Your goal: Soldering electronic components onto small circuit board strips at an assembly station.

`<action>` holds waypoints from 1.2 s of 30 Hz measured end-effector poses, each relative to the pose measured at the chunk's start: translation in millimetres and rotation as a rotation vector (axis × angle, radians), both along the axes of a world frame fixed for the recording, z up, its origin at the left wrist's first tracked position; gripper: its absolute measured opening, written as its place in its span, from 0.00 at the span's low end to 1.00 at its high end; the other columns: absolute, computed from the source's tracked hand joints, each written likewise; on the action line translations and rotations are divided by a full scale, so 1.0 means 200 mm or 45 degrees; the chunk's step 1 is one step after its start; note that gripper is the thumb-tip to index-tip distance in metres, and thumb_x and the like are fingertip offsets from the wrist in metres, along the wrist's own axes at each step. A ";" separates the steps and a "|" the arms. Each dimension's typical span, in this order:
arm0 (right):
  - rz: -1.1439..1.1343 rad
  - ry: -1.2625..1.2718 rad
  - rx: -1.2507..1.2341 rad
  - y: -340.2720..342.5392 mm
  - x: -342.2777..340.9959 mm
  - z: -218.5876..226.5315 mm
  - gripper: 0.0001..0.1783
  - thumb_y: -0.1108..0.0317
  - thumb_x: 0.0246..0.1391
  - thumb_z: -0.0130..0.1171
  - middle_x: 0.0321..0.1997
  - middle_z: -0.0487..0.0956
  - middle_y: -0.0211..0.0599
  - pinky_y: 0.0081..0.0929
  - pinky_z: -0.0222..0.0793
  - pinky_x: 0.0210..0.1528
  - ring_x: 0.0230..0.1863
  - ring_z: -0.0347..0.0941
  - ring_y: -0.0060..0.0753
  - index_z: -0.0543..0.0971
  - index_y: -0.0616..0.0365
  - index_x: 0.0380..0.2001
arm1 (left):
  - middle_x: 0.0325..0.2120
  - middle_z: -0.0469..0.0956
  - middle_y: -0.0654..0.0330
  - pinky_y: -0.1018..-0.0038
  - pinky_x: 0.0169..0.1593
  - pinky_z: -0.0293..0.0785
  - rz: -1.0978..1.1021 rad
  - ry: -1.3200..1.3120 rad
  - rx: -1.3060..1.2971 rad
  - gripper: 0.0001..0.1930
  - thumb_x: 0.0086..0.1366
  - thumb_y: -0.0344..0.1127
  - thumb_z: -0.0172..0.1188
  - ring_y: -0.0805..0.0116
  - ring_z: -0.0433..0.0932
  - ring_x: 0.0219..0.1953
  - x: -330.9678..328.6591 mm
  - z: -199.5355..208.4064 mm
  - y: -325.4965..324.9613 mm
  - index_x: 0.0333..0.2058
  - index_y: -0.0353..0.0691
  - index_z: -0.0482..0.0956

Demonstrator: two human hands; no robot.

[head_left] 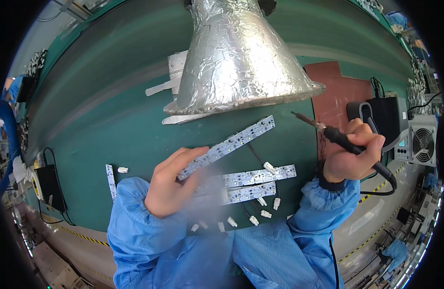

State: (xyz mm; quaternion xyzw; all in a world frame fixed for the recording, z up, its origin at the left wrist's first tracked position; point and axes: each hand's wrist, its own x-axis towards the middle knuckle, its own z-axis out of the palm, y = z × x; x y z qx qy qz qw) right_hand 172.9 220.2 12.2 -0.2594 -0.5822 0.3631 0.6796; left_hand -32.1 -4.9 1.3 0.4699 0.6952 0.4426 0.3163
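Note:
My left hand (166, 185) pinches the lower end of a white LED circuit strip (236, 141), which slants up to the right over the green mat. A dark wire runs from this strip to a small white connector (269, 167). My right hand (354, 156) is closed around the black handle of a soldering iron (341, 138). Its tip points up and left, apart from the strip's far end. Below the held strip lie more LED strips (263, 176), with several white connectors (253, 220) near the front edge. A pale blur hides part of those strips.
A foil-covered cone hood (241, 67) hangs over the back of the mat. Right of it lies a reddish-brown sheet (335, 98), beside a grey-black station (383, 120) and a fan unit (423, 144). At left are a short strip (110, 180) and a black box (48, 185).

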 end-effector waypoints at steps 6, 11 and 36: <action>-0.082 0.132 0.003 0.06 0.08 0.04 0.27 0.57 0.69 0.39 0.14 0.60 0.30 0.24 0.51 0.27 0.20 0.53 0.24 0.66 0.58 0.15 | 0.37 0.80 0.49 0.74 0.43 0.72 -0.079 0.014 0.059 0.19 0.57 0.20 0.62 0.62 0.79 0.38 0.00 0.04 0.00 0.49 0.27 0.78; -0.533 -0.069 -0.275 -0.06 0.23 0.18 0.35 0.45 0.72 0.37 0.17 0.64 0.29 0.21 0.55 0.27 0.21 0.58 0.19 0.77 0.65 0.26 | 0.38 0.81 0.48 0.73 0.43 0.73 -0.129 0.091 0.207 0.18 0.56 0.20 0.63 0.60 0.80 0.39 0.02 0.11 -0.05 0.47 0.27 0.79; 0.413 0.800 -0.825 -0.53 0.09 0.22 0.17 0.60 0.72 0.42 0.34 0.68 0.30 0.22 0.61 0.20 0.22 0.60 0.21 0.68 0.54 0.57 | 0.46 0.79 0.51 0.60 0.53 0.71 -0.472 0.763 0.204 0.23 0.53 0.29 0.70 0.49 0.77 0.48 0.30 0.46 0.06 0.49 0.35 0.78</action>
